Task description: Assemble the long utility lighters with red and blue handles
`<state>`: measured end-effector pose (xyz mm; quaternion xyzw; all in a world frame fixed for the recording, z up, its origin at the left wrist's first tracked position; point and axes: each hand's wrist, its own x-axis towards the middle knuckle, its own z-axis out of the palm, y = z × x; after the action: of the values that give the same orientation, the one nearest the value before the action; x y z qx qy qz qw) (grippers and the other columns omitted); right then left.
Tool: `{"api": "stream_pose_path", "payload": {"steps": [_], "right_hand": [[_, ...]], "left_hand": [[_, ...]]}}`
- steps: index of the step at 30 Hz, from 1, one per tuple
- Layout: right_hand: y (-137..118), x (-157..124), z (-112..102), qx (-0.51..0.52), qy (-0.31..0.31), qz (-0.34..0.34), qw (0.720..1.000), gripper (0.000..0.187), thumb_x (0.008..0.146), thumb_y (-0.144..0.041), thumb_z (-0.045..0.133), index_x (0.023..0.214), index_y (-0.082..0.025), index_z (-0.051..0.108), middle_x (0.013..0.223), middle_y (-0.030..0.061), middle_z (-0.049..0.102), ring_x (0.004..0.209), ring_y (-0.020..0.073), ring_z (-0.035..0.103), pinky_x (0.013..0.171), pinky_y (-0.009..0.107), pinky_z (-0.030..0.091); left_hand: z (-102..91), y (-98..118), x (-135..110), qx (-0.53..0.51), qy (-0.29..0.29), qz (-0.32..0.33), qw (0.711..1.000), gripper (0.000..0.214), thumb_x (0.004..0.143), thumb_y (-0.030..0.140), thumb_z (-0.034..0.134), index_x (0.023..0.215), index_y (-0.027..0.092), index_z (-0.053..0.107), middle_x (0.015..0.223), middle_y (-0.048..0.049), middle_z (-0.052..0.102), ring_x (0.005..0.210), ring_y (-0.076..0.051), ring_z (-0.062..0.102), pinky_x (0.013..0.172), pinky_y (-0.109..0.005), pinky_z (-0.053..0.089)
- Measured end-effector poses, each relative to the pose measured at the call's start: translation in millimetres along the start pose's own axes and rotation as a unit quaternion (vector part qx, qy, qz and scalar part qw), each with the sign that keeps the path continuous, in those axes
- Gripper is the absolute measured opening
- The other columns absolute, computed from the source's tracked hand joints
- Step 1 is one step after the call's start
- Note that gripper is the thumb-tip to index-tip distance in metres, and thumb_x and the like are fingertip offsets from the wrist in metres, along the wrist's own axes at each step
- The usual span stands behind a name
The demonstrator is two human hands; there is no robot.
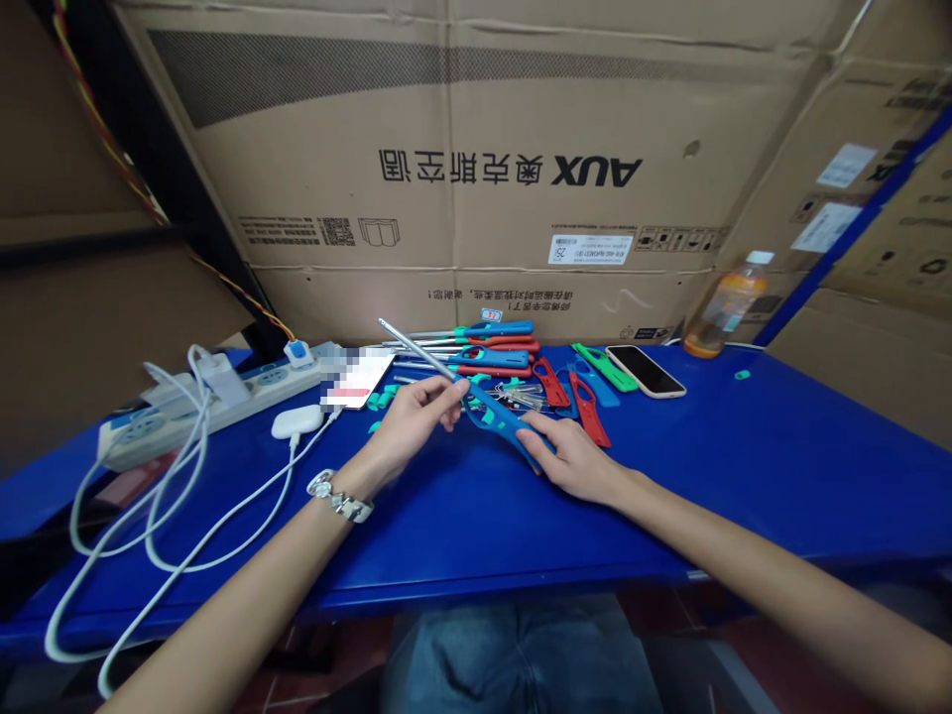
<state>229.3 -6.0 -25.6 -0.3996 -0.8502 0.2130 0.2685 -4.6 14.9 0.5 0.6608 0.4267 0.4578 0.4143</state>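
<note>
My left hand (417, 416) pinches a blue long-nosed lighter (497, 415) near the base of its metal rod, which points up and to the left. My right hand (571, 458) grips the rear end of its handle, thumb on top. A teal piece shows on the lighter's side. Just behind lie several finished-looking lighters (495, 358) with blue and red handles. Close to my right hand are loose red handle shells (589, 409), a green shell (606, 367) and small metal parts (525, 396). Small teal pieces (381, 399) lie beyond my left hand.
A phone (646, 371) and a bottle of orange drink (725, 307) stand toward the back right of the blue table (744, 476). On the left are a power strip (253, 392), white cables (200, 476) and a white earphone case (297, 421). A cardboard wall (446, 238) closes the back.
</note>
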Motion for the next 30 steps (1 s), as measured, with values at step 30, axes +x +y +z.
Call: {"api": "stream_pose_path", "payload": {"steps": [30], "right_hand": [[12,22,-7,-0.124,0.028,-0.093,0.988,0.014,0.098,-0.026,0.050,0.104,-0.019,0.061,0.106,0.0075,0.063,0.103,0.0210,0.056,0.091,0.037,0.040]], "left_hand": [[-0.9,-13,-10,0.306,-0.218,0.165,0.912,0.016,0.088,0.030,0.068,0.098,0.019,0.072,0.096,-0.0046,0.066,0.080,-0.018,0.064,0.079,-0.032,0.050]]}}
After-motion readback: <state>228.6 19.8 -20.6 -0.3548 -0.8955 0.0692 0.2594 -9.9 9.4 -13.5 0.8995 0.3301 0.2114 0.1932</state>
